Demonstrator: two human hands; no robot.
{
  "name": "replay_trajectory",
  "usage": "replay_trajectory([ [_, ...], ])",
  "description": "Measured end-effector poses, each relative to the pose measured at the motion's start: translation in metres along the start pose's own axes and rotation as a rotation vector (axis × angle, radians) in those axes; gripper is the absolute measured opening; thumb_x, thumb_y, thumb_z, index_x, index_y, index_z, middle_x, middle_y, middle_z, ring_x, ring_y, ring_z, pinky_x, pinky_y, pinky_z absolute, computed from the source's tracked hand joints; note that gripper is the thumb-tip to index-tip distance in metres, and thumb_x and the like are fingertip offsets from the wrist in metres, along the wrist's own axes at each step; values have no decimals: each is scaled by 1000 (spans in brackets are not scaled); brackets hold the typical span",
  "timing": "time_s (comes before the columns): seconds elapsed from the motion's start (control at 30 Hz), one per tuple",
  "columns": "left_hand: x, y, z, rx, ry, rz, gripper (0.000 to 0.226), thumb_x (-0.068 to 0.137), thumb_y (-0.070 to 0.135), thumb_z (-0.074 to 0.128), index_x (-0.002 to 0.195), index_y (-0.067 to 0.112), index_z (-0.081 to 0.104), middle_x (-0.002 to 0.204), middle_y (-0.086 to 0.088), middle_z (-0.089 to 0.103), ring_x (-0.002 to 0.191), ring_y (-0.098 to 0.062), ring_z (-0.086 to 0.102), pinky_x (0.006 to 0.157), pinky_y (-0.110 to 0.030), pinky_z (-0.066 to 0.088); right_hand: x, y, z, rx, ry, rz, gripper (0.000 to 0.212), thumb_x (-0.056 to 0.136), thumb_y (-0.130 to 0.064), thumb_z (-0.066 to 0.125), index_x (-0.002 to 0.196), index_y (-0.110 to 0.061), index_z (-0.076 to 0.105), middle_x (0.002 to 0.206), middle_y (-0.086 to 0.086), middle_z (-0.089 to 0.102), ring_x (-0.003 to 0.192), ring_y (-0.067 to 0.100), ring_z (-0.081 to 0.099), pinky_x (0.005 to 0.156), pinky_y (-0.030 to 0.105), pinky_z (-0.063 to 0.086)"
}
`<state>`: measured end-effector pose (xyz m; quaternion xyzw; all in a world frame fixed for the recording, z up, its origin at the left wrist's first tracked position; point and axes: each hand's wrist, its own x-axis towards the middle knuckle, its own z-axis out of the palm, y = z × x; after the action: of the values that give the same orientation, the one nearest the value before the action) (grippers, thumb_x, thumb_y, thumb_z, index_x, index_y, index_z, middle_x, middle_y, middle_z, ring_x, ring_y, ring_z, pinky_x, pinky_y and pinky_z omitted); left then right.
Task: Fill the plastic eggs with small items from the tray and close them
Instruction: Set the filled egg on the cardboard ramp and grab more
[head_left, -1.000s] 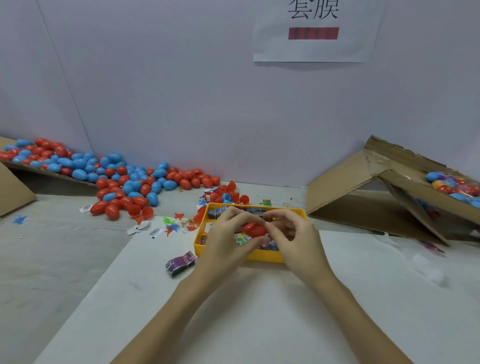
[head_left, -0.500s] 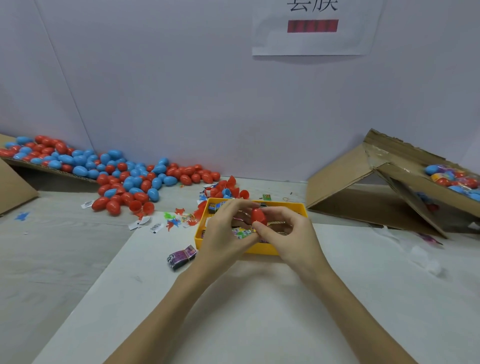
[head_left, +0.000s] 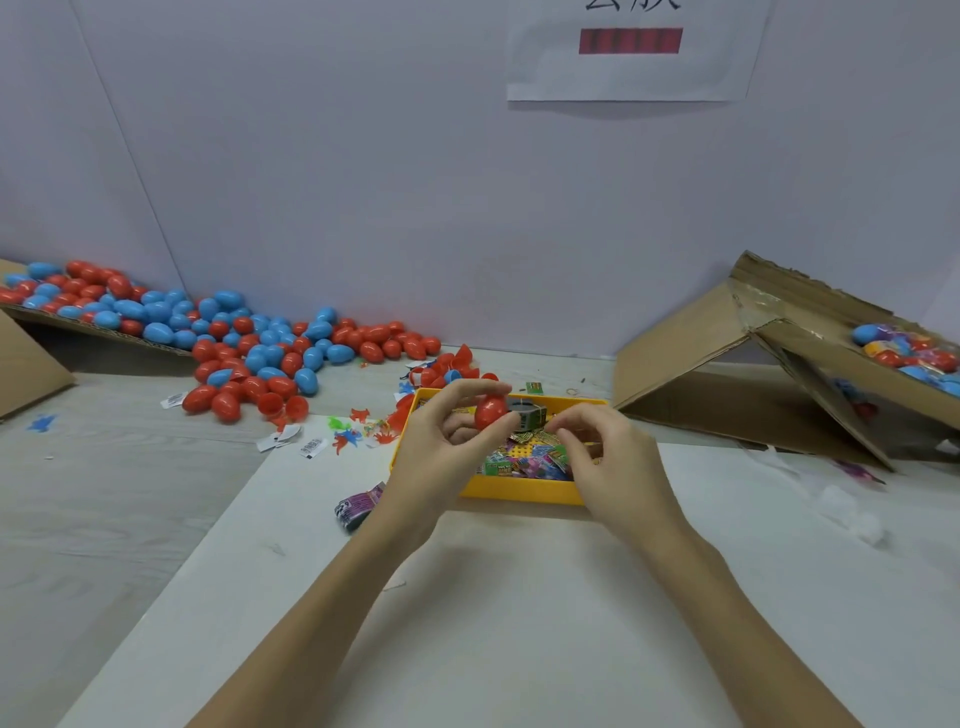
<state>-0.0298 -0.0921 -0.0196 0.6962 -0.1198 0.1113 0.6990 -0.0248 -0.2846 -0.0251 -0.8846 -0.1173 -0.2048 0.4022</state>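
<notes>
Landmark: yellow tray (head_left: 519, 491), sitting at the far edge of the white board (head_left: 467, 597). Left hand (head_left: 441, 447) is over the tray's left end, pinching a red egg (head_left: 490, 410) between thumb below and index curled over the top; egg looks upright and closed, held above the tray's far-left part, probably so anything that drops lands back in the tray. Right hand (head_left: 602, 457) is over the tray's right half, fingers loosely curled, thumb and index tips close together near a small dark packet (head_left: 527, 415) just right of the egg; cannot tell whether it pinches that packet or holds nothing. My read: egg just snapped shut or about to be checked, right hand going for the next item. Small wrapped items (head_left: 524, 460) fill the tray between the hands, within easy reach of both. Egg pile (head_left: 249, 343), red and blue, lies left of and behind the tray, spilling off a cardboard flap, likely the unfilled stock; loose red halves sit just behind the tray's far-left corner. Cardboard box (head_left: 779, 364) to the right of the tray holds mixed eggs, likely the done bin, but cut off by the frame edge. Hidden: egg seam behind the fingers, tray's near-left corner under the left hand, contents of the egg. Wall sign above is cropped, unreadable.
</notes>
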Motion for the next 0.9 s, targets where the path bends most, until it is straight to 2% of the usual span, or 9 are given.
replay_trajectory([
  [0.1, 2, -1, -4, 31, 67, -39, 15, 100, 24, 65, 110, 28, 75, 93, 3, 72, 78, -10, 68, 70, -22, 55, -2, 9, 2, -138, -62, -18, 20, 103, -9, 57, 106, -18, 75, 113, -2, 70, 106, 14, 63, 89, 26, 50],
  [0.17, 3, -3, -5, 39, 76, -60, 23, 106, 24, 52, 113, 23, 73, 87, 8, 72, 75, -10, 65, 68, -24, 54, -2, 11, 3, -172, -38, -16, 22, 103, -8, 55, 109, -16, 75, 115, 2, 70, 109, 17, 62, 91, 26, 48],
  [0.23, 4, -3, -5, 60, 85, -61, 26, 108, 24, 48, 115, 20, 72, 87, 11, 72, 74, -10, 65, 67, -24, 54, 0, 12, 3, -186, 3, -30, 22, 102, -7, 57, 107, -16, 76, 114, 3, 68, 109, 20, 61, 93, 29, 49],
  [0.37, 4, -6, -4, 68, 102, -62, 25, 106, 25, 51, 118, 18, 73, 89, 8, 73, 73, -9, 66, 66, -22, 56, 1, 15, 2, -290, -86, -16, 23, 103, -18, 58, 115, -26, 76, 116, -2, 70, 112, 21, 56, 93, 26, 40],
  [0.43, 5, -8, -4, 75, 101, -66, 24, 106, 26, 53, 117, 19, 73, 89, 10, 73, 73, -8, 67, 66, -21, 57, 1, 15, 3, -312, -171, -12, 27, 105, -20, 53, 117, -29, 76, 115, -2, 71, 111, 22, 54, 94, 31, 43],
  [0.53, 5, -8, -4, 87, 96, -62, 22, 105, 27, 55, 115, 21, 73, 89, 10, 72, 72, -8, 68, 65, -20, 57, 3, 16, 1, -315, -238, -38, 28, 106, -20, 49, 110, -32, 74, 107, -4, 68, 105, 21, 55, 93, 38, 46],
  [0.7, 5, -9, -2, 126, 67, -44, 18, 105, 28, 56, 106, 30, 74, 89, 17, 72, 70, -7, 68, 64, -19, 57, 5, 17, -6, -357, -269, -46, 27, 104, -21, 50, 110, -25, 76, 110, -7, 70, 107, 15, 56, 92, 35, 48],
  [0.83, 4, -8, 0, 152, 49, -43, 16, 104, 30, 57, 103, 34, 73, 91, 19, 72, 72, -8, 70, 62, -20, 59, 3, 12, -8, -371, -272, -67, 37, 106, -49, 43, 102, -32, 76, 96, -13, 72, 99, 14, 56, 85, 38, 47],
  [0.9, 4, -8, 0, 165, 44, -44, 16, 103, 31, 57, 104, 34, 73, 92, 20, 72, 74, -8, 70, 62, -20, 58, 3, 8, -7, -433, -308, -70, 48, 106, -53, 36, 96, -31, 77, 92, -11, 72, 99, 16, 55, 88, 38, 45],
])
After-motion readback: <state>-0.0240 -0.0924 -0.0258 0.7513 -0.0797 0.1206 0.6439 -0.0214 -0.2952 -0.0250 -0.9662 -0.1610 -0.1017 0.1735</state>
